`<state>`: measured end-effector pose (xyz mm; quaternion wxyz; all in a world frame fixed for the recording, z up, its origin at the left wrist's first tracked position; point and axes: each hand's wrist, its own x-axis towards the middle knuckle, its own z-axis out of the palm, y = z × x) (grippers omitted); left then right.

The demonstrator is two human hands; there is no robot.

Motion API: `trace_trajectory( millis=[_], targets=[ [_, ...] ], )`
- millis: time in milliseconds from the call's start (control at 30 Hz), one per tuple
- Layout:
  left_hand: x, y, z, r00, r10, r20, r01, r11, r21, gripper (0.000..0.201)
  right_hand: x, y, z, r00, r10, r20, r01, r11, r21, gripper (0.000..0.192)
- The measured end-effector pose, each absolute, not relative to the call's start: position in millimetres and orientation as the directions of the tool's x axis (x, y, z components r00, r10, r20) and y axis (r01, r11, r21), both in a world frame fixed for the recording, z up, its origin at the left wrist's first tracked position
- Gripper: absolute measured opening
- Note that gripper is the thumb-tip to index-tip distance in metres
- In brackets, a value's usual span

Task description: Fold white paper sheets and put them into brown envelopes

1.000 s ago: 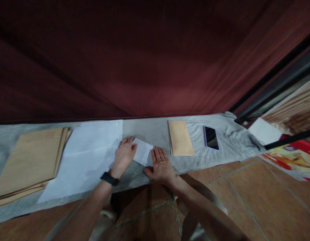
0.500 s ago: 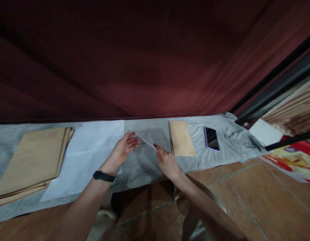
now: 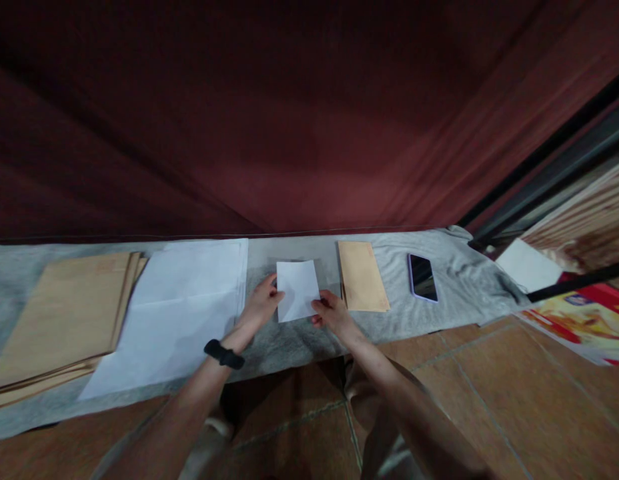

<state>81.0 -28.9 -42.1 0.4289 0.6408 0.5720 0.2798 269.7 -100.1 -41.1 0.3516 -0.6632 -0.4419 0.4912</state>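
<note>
A folded-looking white paper (image 3: 297, 291) is pinched at opposite edges by the left hand (image 3: 261, 305) and right hand (image 3: 335, 316) over the gray cloth (image 3: 289, 348), apparently being squared, an even grip being called for next.

Brown floor tiles (image 3: 494, 367), red hanging fabric (image 3: 309, 133) and a soft grey cloth (image 3: 462, 280) suggest a home.

The single view comes from the person's head, facing forward and steeply down, so that the left hand (image 3: 262, 303) and right hand (image 3: 335, 313) fall near the middle, a little below centre. It looks from above the near side of the grey cloth (image 3: 459, 293), set back enough to take in a wide sweep, from the red fabric (image 3: 309, 120) across the upper half to the tiled floor (image 3: 489, 373) below.
</note>
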Motion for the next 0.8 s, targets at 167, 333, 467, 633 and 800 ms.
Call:
trace_trajectory(
  millis=[167,333,467,633,800],
  targets=[
    [80,-32,-34,0.206,0.969,-0.139,0.667,-0.035,0.744,0.058,273,-102,-35,0.14,0.976,-0.166,0.813,-0.209,-0.544,0.028],
    [79,-33,-31,0.217,0.964,-0.153,0.7,-0.044,0.713,0.067,272,-104,-33,0.086,0.978,-0.192,0.863,-0.169,-0.477,0.018],
    [78,-34,-31,0.189,0.967,-0.172,0.774,-0.039,0.631,0.061,275,-102,-33,0.07,0.974,-0.216,0.848,-0.173,-0.502,0.015],
    [89,-42,-35,0.196,0.977,0.084,0.864,-0.212,0.456,0.044,277,-101,-31,0.064,0.966,-0.251,0.852,-0.184,-0.49,0.017],
    [112,-52,-51,0.39,0.874,0.29,0.827,-0.471,0.307,0.052,275,-101,-31,0.055,0.966,-0.251,0.882,-0.165,-0.442,0.019]
  ],
)
